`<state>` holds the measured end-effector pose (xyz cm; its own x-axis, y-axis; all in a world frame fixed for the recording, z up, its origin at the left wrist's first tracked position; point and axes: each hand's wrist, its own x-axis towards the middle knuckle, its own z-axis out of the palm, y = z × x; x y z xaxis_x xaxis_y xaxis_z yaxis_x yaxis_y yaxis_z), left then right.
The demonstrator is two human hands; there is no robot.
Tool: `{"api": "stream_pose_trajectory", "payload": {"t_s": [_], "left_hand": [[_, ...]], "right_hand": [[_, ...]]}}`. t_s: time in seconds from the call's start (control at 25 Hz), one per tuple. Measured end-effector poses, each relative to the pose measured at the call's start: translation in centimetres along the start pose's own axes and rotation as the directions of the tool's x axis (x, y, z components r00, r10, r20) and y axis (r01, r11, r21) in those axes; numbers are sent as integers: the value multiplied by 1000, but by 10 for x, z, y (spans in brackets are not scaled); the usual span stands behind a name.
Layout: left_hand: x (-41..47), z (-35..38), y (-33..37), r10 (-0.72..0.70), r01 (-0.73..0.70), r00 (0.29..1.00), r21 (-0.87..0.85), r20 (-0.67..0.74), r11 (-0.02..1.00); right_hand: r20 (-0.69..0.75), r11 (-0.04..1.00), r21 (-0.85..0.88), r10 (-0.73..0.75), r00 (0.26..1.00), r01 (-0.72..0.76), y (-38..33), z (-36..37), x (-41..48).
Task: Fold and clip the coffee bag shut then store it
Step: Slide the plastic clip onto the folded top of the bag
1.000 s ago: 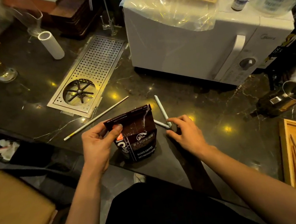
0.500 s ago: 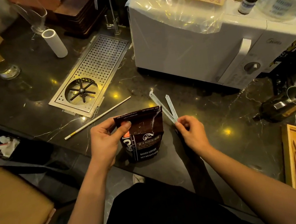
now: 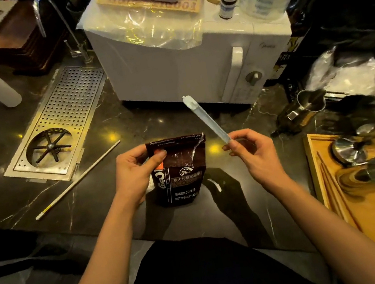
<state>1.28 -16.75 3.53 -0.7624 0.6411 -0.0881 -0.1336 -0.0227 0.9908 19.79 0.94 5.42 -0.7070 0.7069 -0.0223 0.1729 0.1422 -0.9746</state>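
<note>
A dark brown coffee bag (image 3: 182, 179) with white lettering stands upright on the black marble counter (image 3: 131, 130), its top folded down. My left hand (image 3: 135, 174) grips the bag's upper left corner, thumb pressed on the front of the fold. My right hand (image 3: 254, 153) pinches the lower end of a long pale sealing clip (image 3: 206, 119). The clip is lifted off the counter and points up and to the left, just right of the bag's top edge, with its two arms together.
A white microwave (image 3: 182, 62) stands behind the bag. A perforated metal drip tray (image 3: 61, 119) and a white stick (image 3: 78, 180) lie at the left. A metal pitcher (image 3: 303, 110) and a wooden tray (image 3: 373, 206) with tools are at the right.
My right hand picked the clip up from the counter beside the bag and raised it; its two arms, spread before, now lie together. My left hand kept hold of the bag.
</note>
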Motion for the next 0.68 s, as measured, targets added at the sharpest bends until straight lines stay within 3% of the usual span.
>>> {"api": "stream_pose_trajectory", "payload": {"t_s": [0.36,0.68], "left_hand": [[26,71,-2,-78,78,977,8,200,997],[29,81,-4,-119,115,972,33,203,993]], "right_hand": [[-3,955,-279,-101,995,96,14,-48,-2],[94,895,-398,-180,979,203,10,-66,10]]}}
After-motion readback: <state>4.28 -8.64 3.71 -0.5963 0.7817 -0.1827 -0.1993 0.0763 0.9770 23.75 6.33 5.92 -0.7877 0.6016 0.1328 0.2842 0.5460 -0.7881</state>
